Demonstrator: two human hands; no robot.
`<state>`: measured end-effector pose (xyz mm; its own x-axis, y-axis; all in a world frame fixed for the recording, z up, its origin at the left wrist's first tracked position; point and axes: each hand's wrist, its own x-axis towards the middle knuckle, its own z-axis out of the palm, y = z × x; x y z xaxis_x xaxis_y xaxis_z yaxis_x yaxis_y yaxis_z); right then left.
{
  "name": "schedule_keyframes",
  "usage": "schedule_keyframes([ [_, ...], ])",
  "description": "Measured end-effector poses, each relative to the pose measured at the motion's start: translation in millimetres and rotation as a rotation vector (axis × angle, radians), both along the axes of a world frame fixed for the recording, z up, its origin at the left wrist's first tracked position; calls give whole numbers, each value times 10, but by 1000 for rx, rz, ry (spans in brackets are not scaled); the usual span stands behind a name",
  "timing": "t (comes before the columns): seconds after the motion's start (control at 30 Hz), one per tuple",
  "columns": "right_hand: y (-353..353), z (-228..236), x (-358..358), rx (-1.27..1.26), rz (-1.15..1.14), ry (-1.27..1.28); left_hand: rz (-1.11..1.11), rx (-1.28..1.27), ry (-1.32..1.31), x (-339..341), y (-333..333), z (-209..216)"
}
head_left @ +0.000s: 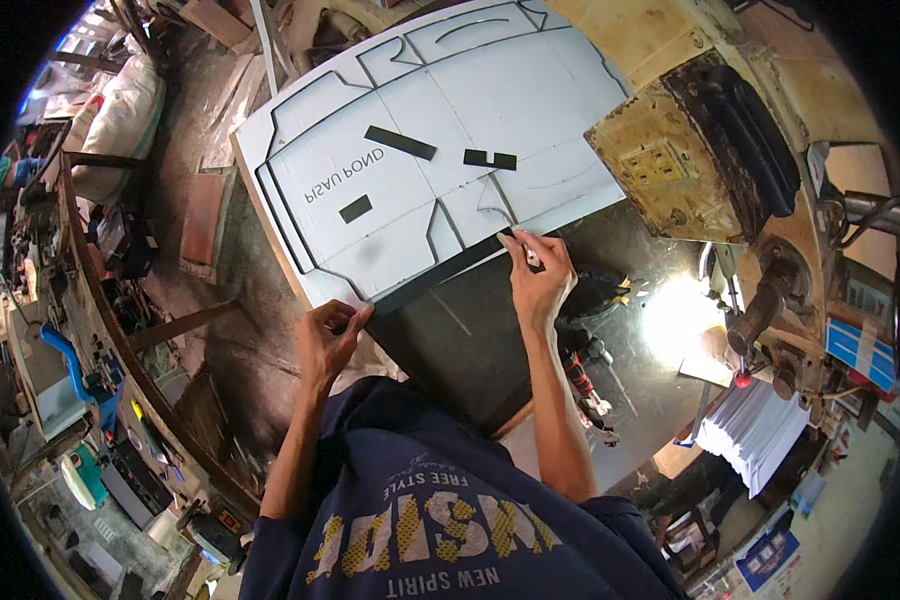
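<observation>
A white board [400, 200] with thin dark blade-like lines set in curves and straight runs lies in front of me. Along its near edge stretches a long black strip [440, 270]. My left hand [328, 338] pinches the strip's left end at the board's near corner. At the strip's other end, the fingers of my right hand [542, 278] are pinched together, with a small pale piece showing between them that I cannot make out. Loose on the board lie a black bar [400, 142], a notched black piece [490, 159] and a short black rectangle [355, 208].
Right of the board stands a worn machine part with a yellowish socket plate [653, 165]. A bright lamp glare [682, 318] falls on the dark table, near red-handled tools [582, 380]. A paper stack [755, 435] lies lower right. Left is a cluttered bench with a blue-handled tool [65, 358].
</observation>
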<state>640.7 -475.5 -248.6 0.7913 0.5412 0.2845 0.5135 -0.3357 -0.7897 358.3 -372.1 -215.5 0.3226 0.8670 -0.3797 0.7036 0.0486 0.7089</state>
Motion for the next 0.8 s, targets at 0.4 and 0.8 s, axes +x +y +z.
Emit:
schedule_keyframes([
  [0.4,-11,181,70,-125,37,145,21,145,27,121,-67,-84],
  [0.8,-35,188,-373,-36,166,302,15,128,103,157,-53,-54],
])
